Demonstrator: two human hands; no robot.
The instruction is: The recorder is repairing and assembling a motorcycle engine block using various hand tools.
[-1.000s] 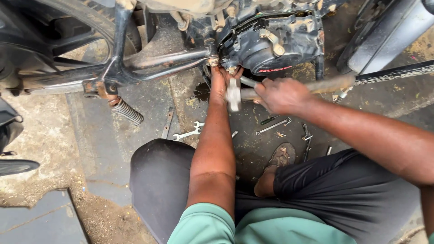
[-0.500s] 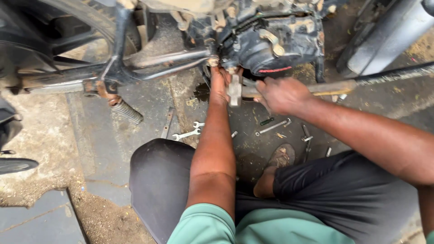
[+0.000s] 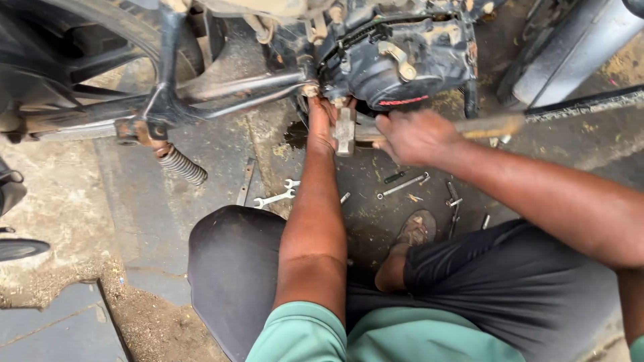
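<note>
My right hand (image 3: 412, 136) grips the wooden handle of a hammer (image 3: 345, 131), whose metal head sits just under the dark motorcycle engine (image 3: 396, 60). Its handle sticks out to the right past my fist. My left hand (image 3: 322, 121) reaches up to the underside of the engine next to the hammer head, with the fingers pressed on a small part there; what they hold is hidden. I squat on the ground with my knees spread, in dark trousers and a green shirt.
The motorcycle frame tube (image 3: 235, 90) and a coil spring (image 3: 181, 165) lie to the left. On the oily concrete lie an open-ended spanner (image 3: 275, 196), a screwdriver (image 3: 402, 186) and several small tools. A tyre (image 3: 590, 104) crosses the right side.
The hammer head has shifted slightly up and left toward the engine underside. My left hand has stayed at the same spot.
</note>
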